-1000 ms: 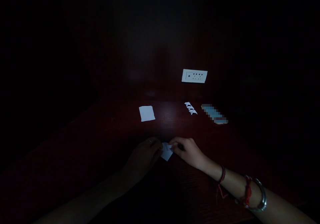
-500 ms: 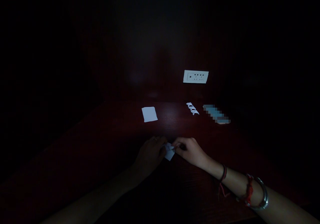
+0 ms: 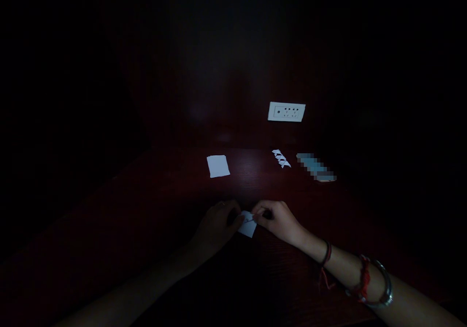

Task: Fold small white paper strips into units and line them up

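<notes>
A small white sheet of paper (image 3: 248, 227), folded along its top part, lies between my hands near the middle of the dark red table. My left hand (image 3: 218, 224) is closed on the paper's left side, thumb and finger pinching its edge. On the other side my right hand (image 3: 278, 221) pinches the upper right corner between thumb and forefinger. The fingertips cover parts of the fold. Farther back lies a stack of white square paper (image 3: 218, 166), and to its right a row of small folded paper pieces (image 3: 281, 158).
A phone-like object (image 3: 315, 167), blurred out, rests at the right on the table (image 3: 251, 181). Behind it a white wall socket (image 3: 286, 112) is set in the dark back panel. The edges of the scene are too dark to make out.
The paper's top flap has been folded over differently, so more of its plain lower part shows. My left hand's thumb has shifted onto the fold; my right hand has hardly moved.
</notes>
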`<action>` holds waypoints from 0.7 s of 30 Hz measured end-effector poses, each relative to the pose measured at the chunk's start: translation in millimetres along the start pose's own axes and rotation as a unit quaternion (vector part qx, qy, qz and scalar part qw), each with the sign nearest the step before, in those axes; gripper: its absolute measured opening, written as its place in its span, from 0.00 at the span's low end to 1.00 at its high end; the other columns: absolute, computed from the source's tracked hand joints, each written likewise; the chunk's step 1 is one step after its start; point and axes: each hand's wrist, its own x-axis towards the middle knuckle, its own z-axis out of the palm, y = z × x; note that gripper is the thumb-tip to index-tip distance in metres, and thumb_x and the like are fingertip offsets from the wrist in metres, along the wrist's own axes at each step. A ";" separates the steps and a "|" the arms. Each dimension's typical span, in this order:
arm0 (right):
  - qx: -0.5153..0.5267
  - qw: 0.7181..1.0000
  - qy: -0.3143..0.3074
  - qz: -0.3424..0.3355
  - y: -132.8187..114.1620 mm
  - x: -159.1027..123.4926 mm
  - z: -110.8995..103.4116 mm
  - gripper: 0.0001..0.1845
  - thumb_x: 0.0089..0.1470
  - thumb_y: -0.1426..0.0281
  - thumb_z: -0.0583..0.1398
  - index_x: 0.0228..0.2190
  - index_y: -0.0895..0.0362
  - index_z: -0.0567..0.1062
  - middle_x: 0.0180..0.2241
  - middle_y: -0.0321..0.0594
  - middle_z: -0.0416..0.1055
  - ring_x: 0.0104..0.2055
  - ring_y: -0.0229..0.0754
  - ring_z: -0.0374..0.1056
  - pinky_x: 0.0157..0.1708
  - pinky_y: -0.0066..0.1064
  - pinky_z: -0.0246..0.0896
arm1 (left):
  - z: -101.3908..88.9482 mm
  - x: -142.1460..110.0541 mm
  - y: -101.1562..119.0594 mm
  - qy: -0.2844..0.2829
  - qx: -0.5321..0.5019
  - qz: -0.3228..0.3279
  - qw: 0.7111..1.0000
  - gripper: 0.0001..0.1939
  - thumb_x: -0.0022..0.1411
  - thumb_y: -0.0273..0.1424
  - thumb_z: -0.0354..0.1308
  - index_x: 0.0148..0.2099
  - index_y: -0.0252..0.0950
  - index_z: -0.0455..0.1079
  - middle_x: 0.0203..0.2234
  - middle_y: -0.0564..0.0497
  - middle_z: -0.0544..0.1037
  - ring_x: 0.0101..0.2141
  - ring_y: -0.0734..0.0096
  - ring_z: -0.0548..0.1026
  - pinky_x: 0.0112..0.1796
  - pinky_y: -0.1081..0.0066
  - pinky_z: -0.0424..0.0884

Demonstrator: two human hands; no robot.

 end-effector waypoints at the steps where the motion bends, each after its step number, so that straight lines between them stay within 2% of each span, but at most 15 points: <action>1: 0.006 1.000 0.000 0.002 -0.4 -0.2 0.3 0.06 0.46 0.75 0.55 0.29 0.58 0.71 0.26 0.36 0.71 0.28 0.34 0.66 0.29 0.23 0.59 | -0.1 0.1 1.0 0.002 -0.018 -0.010 1.000 0.03 0.57 0.30 0.49 0.32 0.37 0.61 0.28 0.55 0.68 0.30 0.71 0.67 0.31 0.71 0.62; 6: 0.040 0.999 0.018 0.015 -6.1 -0.8 0.1 0.11 0.46 0.73 0.56 0.36 0.58 0.69 0.27 0.35 0.71 0.29 0.34 0.67 0.31 0.25 0.60 | -1.6 -2.0 7.5 0.024 -0.092 -0.011 0.995 0.04 0.55 0.25 0.50 0.35 0.37 0.61 0.30 0.56 0.69 0.31 0.73 0.68 0.32 0.73 0.64; 13: 0.007 0.996 0.089 -0.023 -16.5 -2.9 -3.0 0.04 0.47 0.72 0.57 0.29 0.57 0.71 0.27 0.35 0.70 0.29 0.34 0.66 0.31 0.26 0.59 | -3.6 -3.8 15.4 0.070 -0.085 0.056 0.992 0.05 0.55 0.24 0.51 0.35 0.38 0.63 0.30 0.56 0.69 0.31 0.73 0.68 0.32 0.72 0.65; 19: 0.002 0.993 0.106 -0.052 -19.1 -4.4 -3.3 0.03 0.47 0.73 0.57 0.29 0.56 0.71 0.28 0.36 0.68 0.31 0.36 0.64 0.32 0.27 0.59 | -5.1 -1.3 17.1 0.104 -0.098 0.080 0.986 0.08 0.54 0.22 0.53 0.36 0.37 0.62 0.33 0.54 0.67 0.35 0.72 0.67 0.35 0.70 0.65; 21: 0.000 0.992 0.105 -0.066 -20.2 -4.9 -4.0 0.04 0.48 0.74 0.57 0.29 0.56 0.71 0.29 0.36 0.68 0.32 0.36 0.64 0.33 0.27 0.59 | -4.9 -0.2 16.5 0.099 -0.102 0.086 0.986 0.08 0.53 0.21 0.53 0.35 0.37 0.62 0.34 0.54 0.66 0.36 0.72 0.66 0.36 0.70 0.65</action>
